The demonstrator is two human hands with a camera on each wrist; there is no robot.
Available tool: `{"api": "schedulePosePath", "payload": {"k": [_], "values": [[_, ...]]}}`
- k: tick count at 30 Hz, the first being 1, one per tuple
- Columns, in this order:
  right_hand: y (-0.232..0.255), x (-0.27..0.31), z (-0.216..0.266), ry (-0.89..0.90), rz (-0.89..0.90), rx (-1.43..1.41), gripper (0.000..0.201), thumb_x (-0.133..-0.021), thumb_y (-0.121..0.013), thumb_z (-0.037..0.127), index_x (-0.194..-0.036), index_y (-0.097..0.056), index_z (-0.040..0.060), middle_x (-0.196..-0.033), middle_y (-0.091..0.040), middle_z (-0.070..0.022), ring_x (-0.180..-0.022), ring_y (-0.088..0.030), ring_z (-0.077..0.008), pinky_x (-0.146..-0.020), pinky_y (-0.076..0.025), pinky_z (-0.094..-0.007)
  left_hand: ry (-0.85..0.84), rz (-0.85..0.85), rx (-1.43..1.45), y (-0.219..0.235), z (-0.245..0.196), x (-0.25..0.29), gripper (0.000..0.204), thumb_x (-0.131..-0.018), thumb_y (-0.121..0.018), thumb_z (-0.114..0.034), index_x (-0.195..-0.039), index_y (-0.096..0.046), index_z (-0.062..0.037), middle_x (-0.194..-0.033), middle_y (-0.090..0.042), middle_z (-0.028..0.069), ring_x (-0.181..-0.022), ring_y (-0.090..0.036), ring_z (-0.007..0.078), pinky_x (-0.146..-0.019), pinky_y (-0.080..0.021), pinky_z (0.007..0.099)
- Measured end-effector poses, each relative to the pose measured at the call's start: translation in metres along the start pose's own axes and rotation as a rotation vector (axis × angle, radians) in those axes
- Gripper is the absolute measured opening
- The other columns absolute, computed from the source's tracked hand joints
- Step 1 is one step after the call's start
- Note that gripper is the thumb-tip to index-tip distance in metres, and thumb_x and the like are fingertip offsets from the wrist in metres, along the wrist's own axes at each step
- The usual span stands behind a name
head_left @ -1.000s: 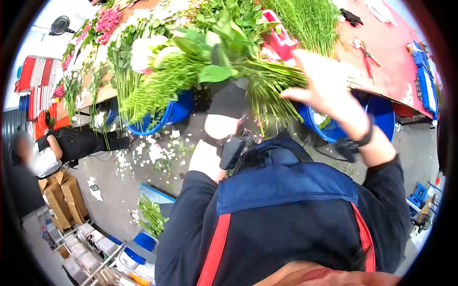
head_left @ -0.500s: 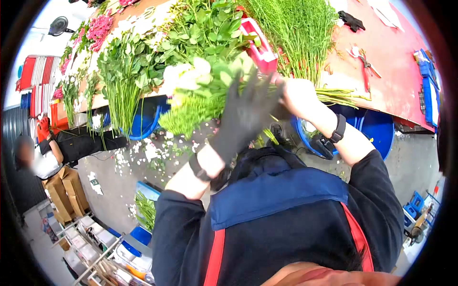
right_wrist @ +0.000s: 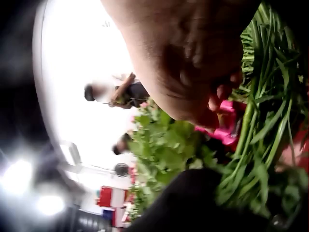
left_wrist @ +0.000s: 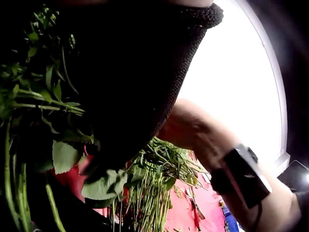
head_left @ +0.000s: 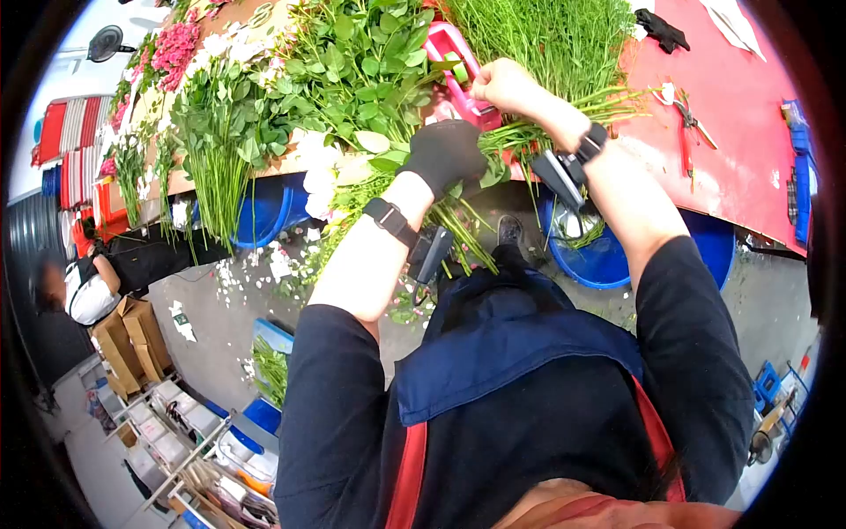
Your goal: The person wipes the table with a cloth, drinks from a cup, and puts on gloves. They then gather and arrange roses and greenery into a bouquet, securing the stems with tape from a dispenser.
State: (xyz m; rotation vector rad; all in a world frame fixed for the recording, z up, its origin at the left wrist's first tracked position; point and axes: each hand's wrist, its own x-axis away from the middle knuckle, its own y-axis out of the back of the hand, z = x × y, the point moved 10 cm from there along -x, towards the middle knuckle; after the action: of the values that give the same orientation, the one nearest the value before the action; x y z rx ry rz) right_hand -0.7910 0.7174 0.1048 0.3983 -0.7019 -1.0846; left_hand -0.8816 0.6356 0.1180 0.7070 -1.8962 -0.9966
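My black-gloved left hand [head_left: 445, 157] grips a flower bunch, its green stems [head_left: 463, 234] hanging below the fist and pale blooms [head_left: 319, 181] out to the left. In the left wrist view the dark glove [left_wrist: 130, 82] fills the middle, with leaves [left_wrist: 65, 155] around it. My bare right hand [head_left: 513, 86] is above the right edge of a pink holder [head_left: 476, 110] with a green roll [head_left: 456, 69] in it. Its fingertips are drawn together; anything between them is too small to tell. In the right wrist view curled fingers [right_wrist: 219, 101] are beside the pink holder [right_wrist: 227, 128].
Leafy stems [head_left: 352, 62] and tall greenery [head_left: 546, 53] cover the table's left and middle. Red-handled cutters [head_left: 686, 141] and a black glove [head_left: 661, 31] lie on the red tabletop [head_left: 740, 115]. Blue buckets [head_left: 595, 264] stand below its edge. Another person [head_left: 88, 291] is at far left.
The gloved hand, raised with fingers spread half a second ago, is now closed round the bunch. The bare hand has moved up and left from the stems to the pink holder.
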Motion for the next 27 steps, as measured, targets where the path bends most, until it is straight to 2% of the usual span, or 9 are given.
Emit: {"api": "schedulePosePath", "payload": {"k": [3, 9, 11, 13, 15, 16, 21, 25, 27], "values": [[0.032, 0.085, 0.067, 0.252, -0.117, -0.005, 0.026, -0.078, -0.069, 0.025, -0.073, -0.064, -0.0001, -0.077, -0.064, -0.0124, -0.068, -0.061, -0.0186, -0.062, -0.048, -0.0338, 0.001, 0.021, 0.058, 0.003, 0.012, -0.007, 0.041, -0.067, -0.072, -0.035, -0.097, -0.066, -0.0080, -0.091, -0.067, 0.0186, -0.088, -0.066, 0.0338, -0.077, -0.053, 0.0444], [-0.036, 0.140, -0.019, -0.001, -0.068, -0.643, 0.018, -0.088, -0.065, 0.014, -0.099, -0.068, 0.0000, -0.094, -0.067, -0.0025, -0.087, -0.060, -0.0102, -0.081, -0.047, -0.0261, -0.244, 0.602, 0.741, 0.000, -0.022, 0.027, 0.044, -0.077, -0.075, -0.014, -0.118, -0.062, -0.0033, -0.098, -0.071, 0.0065, -0.085, -0.066, 0.0152, -0.080, -0.053, 0.0311], [-0.037, 0.138, -0.007, 0.144, -0.123, -0.830, 0.026, -0.088, -0.067, 0.020, -0.100, -0.068, -0.0028, -0.097, -0.069, -0.0051, -0.085, -0.060, -0.0105, -0.078, -0.048, -0.0282, -0.217, 0.458, 0.645, -0.012, -0.016, 0.020, 0.045, -0.078, -0.074, -0.026, -0.116, -0.063, -0.0043, -0.097, -0.070, 0.0092, -0.084, -0.066, 0.0179, -0.079, -0.053, 0.0326], [-0.064, 0.129, -0.036, -0.012, -0.015, -0.659, 0.033, -0.088, -0.065, 0.019, -0.113, -0.064, -0.0025, -0.108, -0.068, -0.0080, -0.093, -0.062, -0.0156, -0.089, -0.047, -0.0305, -0.115, 0.259, 0.406, -0.001, -0.016, 0.024, 0.051, -0.079, -0.071, -0.043, -0.113, -0.064, -0.0056, -0.095, -0.069, 0.0154, -0.083, -0.067, 0.0240, -0.078, -0.053, 0.0354], [-0.040, 0.133, -0.032, 0.196, -0.240, -0.451, 0.030, -0.089, -0.063, 0.018, -0.113, -0.064, -0.0003, -0.110, -0.067, -0.0103, -0.091, -0.063, -0.0185, -0.083, -0.049, -0.0300, -0.067, 0.056, 0.225, 0.029, -0.029, 0.043, 0.060, -0.077, -0.068, -0.058, -0.109, -0.065, -0.0064, -0.092, -0.068, 0.0208, -0.084, -0.067, 0.0320, -0.077, -0.053, 0.0388], [-0.032, 0.125, -0.013, 0.232, -0.118, -0.402, 0.025, -0.090, -0.062, 0.018, -0.109, -0.065, 0.0035, -0.109, -0.065, -0.0115, -0.097, -0.062, -0.0217, -0.085, -0.049, -0.0317, -0.120, -0.089, 0.184, 0.036, -0.033, 0.050, 0.063, -0.075, -0.065, -0.063, -0.104, -0.067, -0.0067, -0.088, -0.068, 0.0207, -0.083, -0.067, 0.0367, -0.076, -0.053, 0.0433], [0.039, 0.119, 0.058, 0.740, -0.622, -0.080, 0.026, -0.080, -0.069, 0.008, -0.104, -0.064, 0.0033, -0.096, -0.065, -0.0093, -0.089, -0.061, -0.0266, -0.084, -0.049, -0.0376, -0.229, -0.336, 0.056, 0.055, -0.050, 0.075, 0.045, -0.073, -0.072, -0.051, -0.093, -0.069, -0.0112, -0.072, -0.066, 0.0128, -0.071, -0.067, 0.0305, -0.063, -0.052, 0.0414], [-0.003, 0.109, 0.035, 0.700, -0.209, 0.346, 0.025, -0.073, -0.073, 0.014, -0.096, -0.064, 0.0116, -0.092, -0.064, -0.0065, -0.087, -0.059, -0.0280, -0.078, -0.048, -0.0392, -0.200, -0.396, 0.042, 0.060, -0.047, 0.071, 0.037, -0.074, -0.072, -0.046, -0.089, -0.069, -0.0127, -0.069, -0.065, 0.0103, -0.067, -0.066, 0.0289, -0.059, -0.051, 0.0409], [-0.010, 0.125, 0.010, 0.792, -0.526, 0.301, 0.021, -0.075, -0.072, 0.020, -0.092, -0.062, 0.0132, -0.089, -0.063, -0.0063, -0.084, -0.059, -0.0303, -0.071, -0.048, -0.0432, -0.177, -0.420, -0.038, 0.056, -0.037, 0.059, 0.033, -0.074, -0.071, -0.044, -0.087, -0.069, -0.0131, -0.070, -0.066, 0.0108, -0.067, -0.067, 0.0286, -0.058, -0.051, 0.0410]]}}
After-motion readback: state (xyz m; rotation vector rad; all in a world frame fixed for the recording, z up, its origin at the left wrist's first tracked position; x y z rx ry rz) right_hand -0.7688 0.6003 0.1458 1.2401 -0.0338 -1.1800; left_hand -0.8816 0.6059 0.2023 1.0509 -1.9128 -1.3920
